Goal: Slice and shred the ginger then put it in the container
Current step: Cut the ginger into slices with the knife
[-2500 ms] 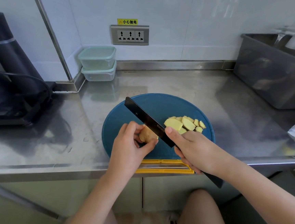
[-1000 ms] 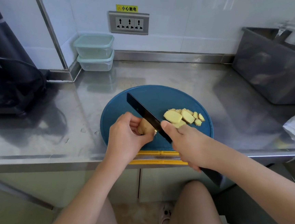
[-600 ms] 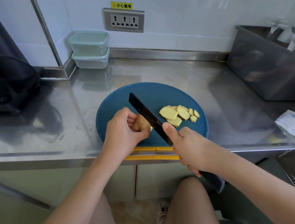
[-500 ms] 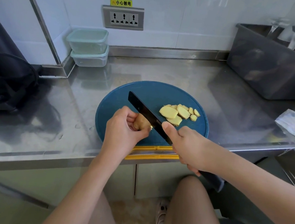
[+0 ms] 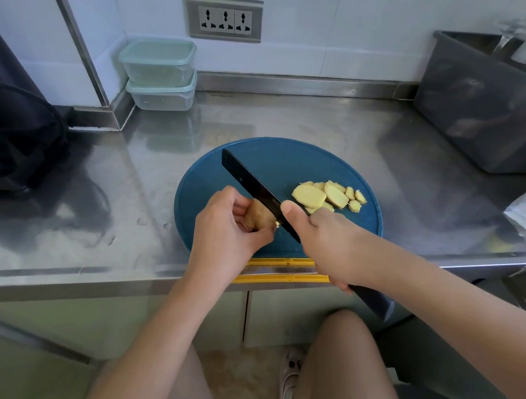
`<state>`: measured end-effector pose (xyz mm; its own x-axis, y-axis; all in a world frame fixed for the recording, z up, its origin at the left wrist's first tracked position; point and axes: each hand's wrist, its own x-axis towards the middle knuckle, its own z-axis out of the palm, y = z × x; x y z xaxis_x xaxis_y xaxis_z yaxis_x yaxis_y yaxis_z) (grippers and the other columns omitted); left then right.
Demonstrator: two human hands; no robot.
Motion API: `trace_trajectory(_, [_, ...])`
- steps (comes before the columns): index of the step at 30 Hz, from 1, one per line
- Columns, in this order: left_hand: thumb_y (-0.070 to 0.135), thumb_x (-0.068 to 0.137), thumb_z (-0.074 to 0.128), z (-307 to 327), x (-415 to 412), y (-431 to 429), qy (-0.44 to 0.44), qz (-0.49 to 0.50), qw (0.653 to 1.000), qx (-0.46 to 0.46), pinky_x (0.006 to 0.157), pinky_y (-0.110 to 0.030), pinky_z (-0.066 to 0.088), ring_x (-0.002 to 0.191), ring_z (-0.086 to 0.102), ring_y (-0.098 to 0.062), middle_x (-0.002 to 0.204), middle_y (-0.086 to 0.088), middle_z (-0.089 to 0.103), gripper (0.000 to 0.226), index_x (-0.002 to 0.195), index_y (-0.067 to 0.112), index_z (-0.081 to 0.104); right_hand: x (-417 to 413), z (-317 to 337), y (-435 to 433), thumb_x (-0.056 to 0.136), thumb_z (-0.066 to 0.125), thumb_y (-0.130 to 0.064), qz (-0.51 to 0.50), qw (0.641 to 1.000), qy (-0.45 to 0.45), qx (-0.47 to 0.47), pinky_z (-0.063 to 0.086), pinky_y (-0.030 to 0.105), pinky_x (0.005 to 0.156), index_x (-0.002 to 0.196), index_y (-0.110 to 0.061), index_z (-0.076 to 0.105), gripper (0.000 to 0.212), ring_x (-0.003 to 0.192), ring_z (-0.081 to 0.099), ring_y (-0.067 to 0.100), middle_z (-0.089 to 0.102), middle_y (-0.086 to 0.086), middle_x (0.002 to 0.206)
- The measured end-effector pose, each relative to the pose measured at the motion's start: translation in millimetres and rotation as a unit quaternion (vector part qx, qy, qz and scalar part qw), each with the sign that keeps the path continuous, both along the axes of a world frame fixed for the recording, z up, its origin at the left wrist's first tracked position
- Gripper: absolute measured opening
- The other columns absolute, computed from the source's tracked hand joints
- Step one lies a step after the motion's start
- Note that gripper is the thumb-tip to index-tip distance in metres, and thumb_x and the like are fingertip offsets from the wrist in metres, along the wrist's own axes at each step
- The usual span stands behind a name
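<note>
On the round blue cutting board at the near edge of the stainless steel tabletop, the left hand is clamped around a knobbly tan piece of ginger. How its long axis runs cannot be told under the fingers. The right hand is closed on the black-bladed knife, whose blade runs from near right to far left against the ginger's right face. Pale yellow ginger slices lie just right of the blade. Two stacked clear plastic containers with pale green lids stand at the back left corner.

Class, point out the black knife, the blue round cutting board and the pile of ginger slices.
Black knife (image 5: 244,175), head view, flat of blade.
Blue round cutting board (image 5: 287,160), head view, bare far part.
Pile of ginger slices (image 5: 309,196), head view, largest slice.
</note>
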<state>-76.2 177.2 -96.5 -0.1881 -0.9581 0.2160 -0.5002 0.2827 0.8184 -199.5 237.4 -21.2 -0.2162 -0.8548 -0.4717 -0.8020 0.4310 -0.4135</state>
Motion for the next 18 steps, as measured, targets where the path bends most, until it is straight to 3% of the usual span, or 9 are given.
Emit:
trace_trajectory(4, [0.03, 0.067, 0.082, -2.3, 0.2, -0.6, 0.002, 0.001, 1.0, -0.007, 0.058, -0.009, 0.045, 0.072, 0.058, -0.004, 0.084, 0.009, 0.06, 0.034, 0.086, 0.022, 0.055, 5.9, 4.1, -17.4, 0.097, 0.009, -0.056, 0.006, 1.0, 0.013, -0.018, 0.049, 0.032, 0.053, 0.068, -0.006, 0.043, 0.067, 0.044, 0.052, 0.027, 0.051, 0.016, 0.059])
trace_trajectory(7, [0.032, 0.066, 0.083, -4.4, -0.9, -2.4, 0.009, 0.0, 1.0, -0.012, 0.06, -0.011, 0.048, 0.072, 0.058, -0.003, 0.084, 0.009, 0.06, 0.036, 0.087, 0.022, 0.055, 6.5, 5.6, -34.0, 0.098, 0.014, -0.056, -0.006, 1.0, -0.018, -0.025, 0.043, 0.026, 0.047, 0.068, -0.007, 0.04, 0.062, 0.038, 0.042, 0.021, 0.045, 0.011, 0.054])
trace_trajectory(14, [0.033, 0.065, 0.083, -4.6, -1.5, -2.7, 0.012, 0.006, 1.0, -0.009, 0.061, -0.015, 0.051, 0.073, 0.06, -0.006, 0.085, 0.006, 0.062, 0.038, 0.088, 0.02, 0.056, 2.6, 4.1, -23.5, 0.095, 0.017, -0.062, -0.036, 0.997, -0.067, 0.003, 0.043, 0.029, 0.049, 0.064, -0.009, 0.038, 0.065, 0.036, 0.039, 0.022, 0.042, 0.01, 0.048])
trace_trajectory(18, [0.032, 0.066, 0.083, -4.3, -1.3, -1.6, 0.013, 0.003, 1.0, -0.016, 0.062, -0.015, 0.052, 0.074, 0.061, -0.004, 0.088, 0.008, 0.062, 0.038, 0.09, 0.021, 0.056, -10.2, 8.4, 4.2, 0.095, 0.019, -0.061, -0.051, 0.993, -0.095, 0.049, 0.039, 0.025, 0.039, 0.065, -0.01, 0.036, 0.062, 0.032, 0.037, 0.018, 0.04, 0.009, 0.05])
